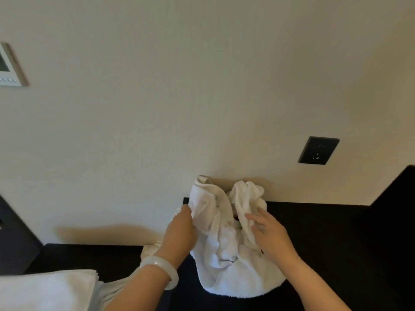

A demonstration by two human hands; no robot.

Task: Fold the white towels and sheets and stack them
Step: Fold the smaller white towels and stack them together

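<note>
Head view: crumpled white terry towel [219,245] lies bunched on the dark countertop [325,234] by the far wall. Left hand [179,231] pinches its left edge. Right hand [268,235], fingers spread, rests on its right fold. Folded white linen stack [45,290] sits near left. Black wall socket [318,150] markings are too blurred to read.

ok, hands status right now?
Left hand: gripping the crumpled white towel.
Right hand: open, fingers extended, touching the same towel.
</note>
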